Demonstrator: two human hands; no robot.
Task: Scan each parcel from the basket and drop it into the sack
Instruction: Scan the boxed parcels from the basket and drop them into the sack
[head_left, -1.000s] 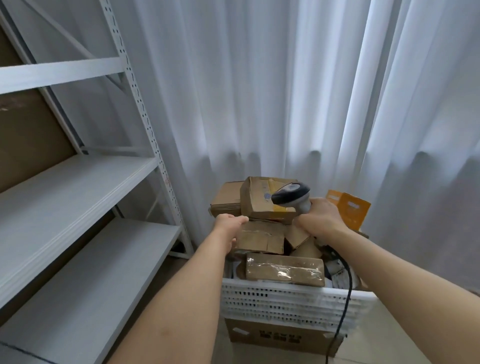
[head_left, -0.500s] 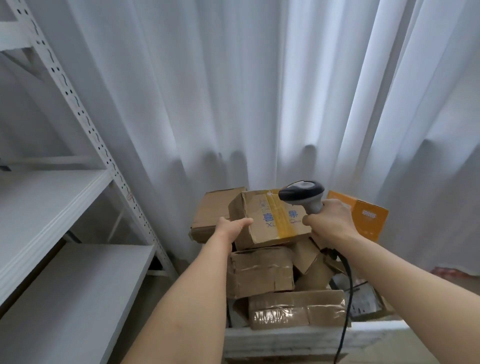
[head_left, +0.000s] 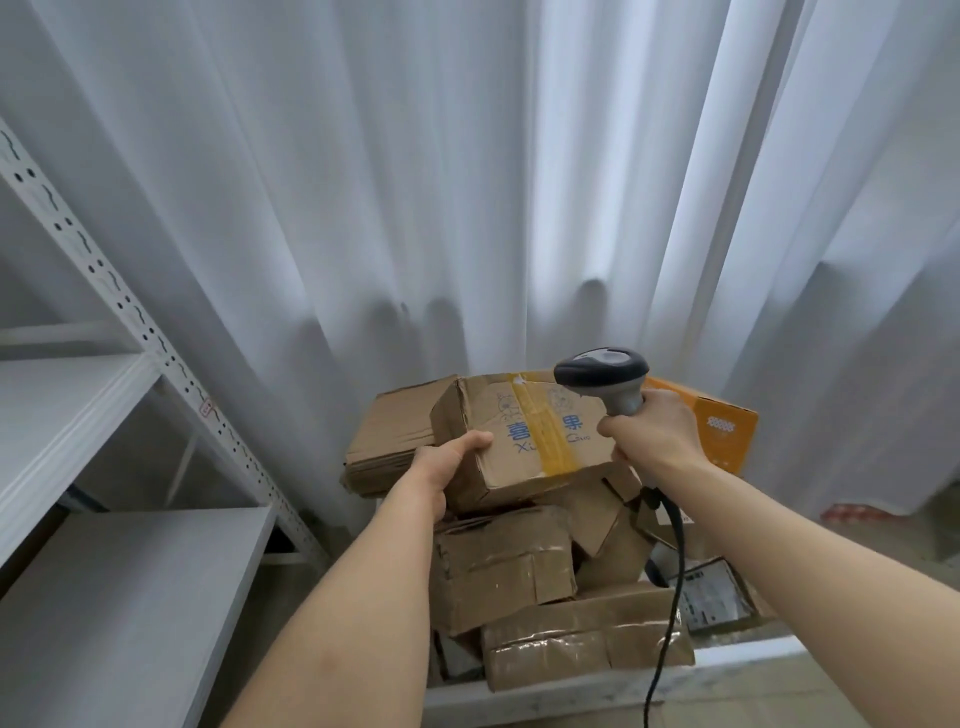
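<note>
Parcel (head_left: 524, 441), a taped carton atop the pile in the basket (head_left: 571, 693), is gripped at its near-left corner by the left hand (head_left: 441, 462); the right hand (head_left: 654, 436), wrapped round the scanner (head_left: 602, 371), should aim squarely at the label, which is not visible.

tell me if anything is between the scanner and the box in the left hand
Nothing visible. The scanner, gripped by the right hand, hangs right over the taped box that the left hand holds, with open air between them. The sack is out of view.
</note>
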